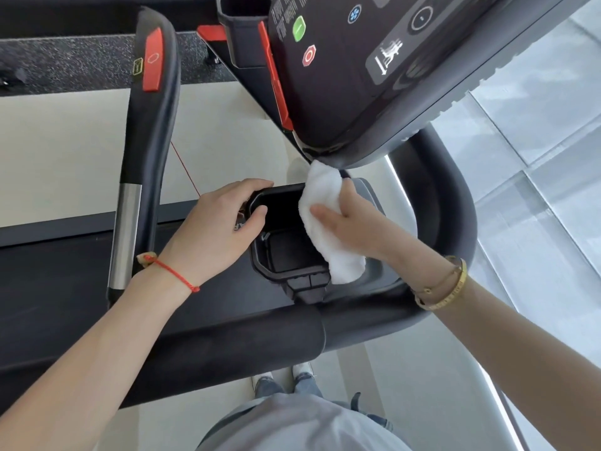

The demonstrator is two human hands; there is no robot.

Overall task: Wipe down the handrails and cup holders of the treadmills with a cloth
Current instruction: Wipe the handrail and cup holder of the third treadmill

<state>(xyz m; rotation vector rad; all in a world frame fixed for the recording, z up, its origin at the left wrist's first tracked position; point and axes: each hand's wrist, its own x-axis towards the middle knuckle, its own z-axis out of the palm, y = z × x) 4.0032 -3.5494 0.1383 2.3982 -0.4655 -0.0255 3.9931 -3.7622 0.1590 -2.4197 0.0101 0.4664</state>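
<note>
- A folded white terry cloth [327,224] drapes over the right-hand rim of a deep black plastic cup holder [286,252] on a treadmill, its long axis running from the console corner down toward the person.
- The right hand [351,222] presses the cloth against that rim, thumb on top and fingers apparently wrapped behind it, though they are hidden.
- The left hand [218,229] steadies the holder's opposite rim, fingers curled over its edge.
- The holder's hollow lies just left of the cloth, between both hands; the right hand is nearer.
- A curved black padded handrail [247,336] passes below; a dark treadmill console [357,76] hangs above.
</note>
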